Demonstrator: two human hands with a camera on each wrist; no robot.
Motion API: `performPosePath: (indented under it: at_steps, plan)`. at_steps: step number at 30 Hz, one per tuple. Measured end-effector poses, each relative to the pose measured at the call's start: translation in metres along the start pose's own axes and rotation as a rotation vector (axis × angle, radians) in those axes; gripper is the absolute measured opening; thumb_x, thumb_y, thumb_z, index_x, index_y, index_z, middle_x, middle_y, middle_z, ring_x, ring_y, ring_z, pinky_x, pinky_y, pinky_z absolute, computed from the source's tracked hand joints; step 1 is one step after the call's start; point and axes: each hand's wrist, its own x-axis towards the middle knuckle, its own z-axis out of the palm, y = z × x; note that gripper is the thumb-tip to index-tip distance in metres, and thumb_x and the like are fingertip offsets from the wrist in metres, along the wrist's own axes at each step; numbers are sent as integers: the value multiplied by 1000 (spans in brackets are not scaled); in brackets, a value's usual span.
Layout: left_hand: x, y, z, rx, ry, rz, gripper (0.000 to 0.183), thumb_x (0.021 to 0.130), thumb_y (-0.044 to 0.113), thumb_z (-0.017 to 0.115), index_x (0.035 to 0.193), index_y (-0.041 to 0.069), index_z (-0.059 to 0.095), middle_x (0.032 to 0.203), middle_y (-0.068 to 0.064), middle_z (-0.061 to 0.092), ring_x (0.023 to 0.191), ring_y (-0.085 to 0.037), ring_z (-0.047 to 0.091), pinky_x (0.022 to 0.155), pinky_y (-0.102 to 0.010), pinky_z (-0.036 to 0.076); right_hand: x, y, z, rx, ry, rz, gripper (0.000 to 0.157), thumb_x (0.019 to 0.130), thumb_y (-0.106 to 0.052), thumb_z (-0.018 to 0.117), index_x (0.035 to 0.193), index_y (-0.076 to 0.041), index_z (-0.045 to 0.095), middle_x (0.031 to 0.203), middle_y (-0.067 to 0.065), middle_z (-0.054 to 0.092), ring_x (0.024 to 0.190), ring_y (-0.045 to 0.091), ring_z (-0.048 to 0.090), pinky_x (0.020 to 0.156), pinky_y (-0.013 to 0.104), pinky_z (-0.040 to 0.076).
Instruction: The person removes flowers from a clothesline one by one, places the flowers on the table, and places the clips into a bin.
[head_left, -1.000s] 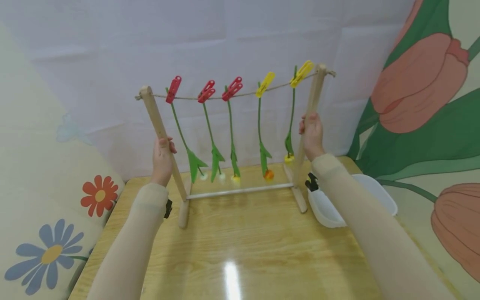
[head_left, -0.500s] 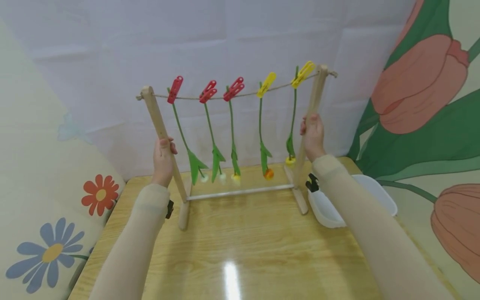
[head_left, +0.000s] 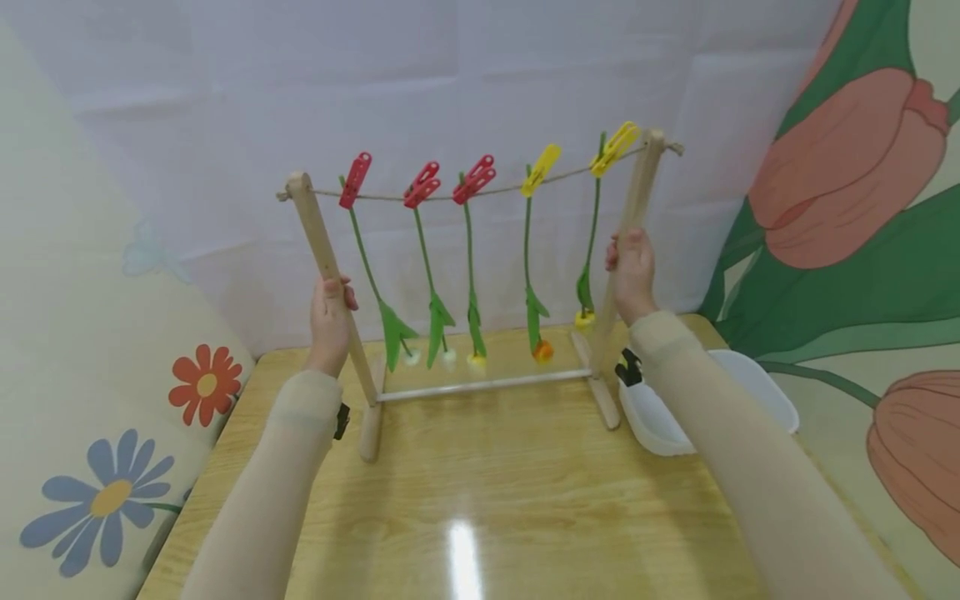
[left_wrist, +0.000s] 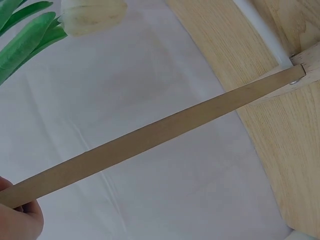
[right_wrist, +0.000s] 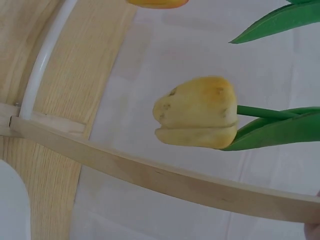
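My left hand grips the left wooden post of a small drying rack, fingers curled round it. The right hand holds the right post the same way, a little higher in the head view. Between the post tops runs a thin rope. Three red clothespins and two yellow clothespins pin artificial tulips upside down by their stems. A white tulip hangs near the left post, while a yellow tulip hangs beside the right one. An orange tulip hangs between.
A white bar joins the rack's feet on the wooden table. To the right stands a white plastic basin, partly hidden by my right sleeve. A pale cloth hangs behind; painted flower walls flank the table.
The head view has shifted slightly, so rack, hands and walls all appear a little further right. Both hands keep their hold on the posts.
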Motion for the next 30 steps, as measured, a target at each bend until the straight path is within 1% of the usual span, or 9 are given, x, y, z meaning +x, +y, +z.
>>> performPosePath:
  at_steps: [2,5,9,17,20,25,28,30]
  plan:
    - [0,-1,0,8,-2,-4,63,81,69,27,106,15,48,79,4,43,74,-9,40,78,-27,33,0,-1,0,2,3,5,35,110,-14,25,87,-13,51,62,-6,43,55,3,39,56,15,37]
    - [0,-1,1,19,-2,-6,69,82,70,26,108,10,48,79,4,43,74,-9,40,78,-27,33,-1,-1,-1,9,7,9,35,110,-14,26,86,-13,51,62,-6,43,55,4,39,56,15,37]
    - [-1,-1,2,12,0,-1,73,82,69,27,110,5,48,79,3,43,74,-8,41,78,-25,33,-1,0,-2,24,13,7,35,110,-14,26,86,-12,51,61,-6,43,54,4,39,55,15,37]
    - [-1,-3,3,-9,13,2,68,79,72,28,106,12,48,79,4,43,74,-8,41,76,-25,34,-1,2,-2,14,12,-3,35,110,-13,25,86,-15,51,61,-7,43,54,3,40,56,15,37]
    - [-1,-4,3,-14,15,13,72,78,73,29,106,10,49,78,4,43,73,-7,41,76,-27,34,-1,1,-2,13,11,-2,35,110,-14,25,86,-15,51,61,-6,43,55,3,40,56,14,37]
    - [0,-5,3,-9,18,32,70,79,75,29,105,14,50,78,5,44,74,-7,42,78,-30,36,-2,0,0,22,19,-11,35,110,-13,25,86,-15,51,62,-6,43,55,4,39,56,15,36]
    - [2,-5,2,3,26,43,68,80,74,29,104,15,50,79,5,44,74,-7,42,77,-27,36,-1,1,1,28,7,-24,35,110,-11,24,87,-14,51,62,-6,43,55,4,39,56,15,36]
    - [2,-5,3,-2,28,49,69,80,73,29,105,13,50,79,5,45,74,-7,43,77,-26,35,0,1,0,25,2,-30,36,110,-11,24,87,-15,51,63,-6,43,56,3,40,57,15,35]
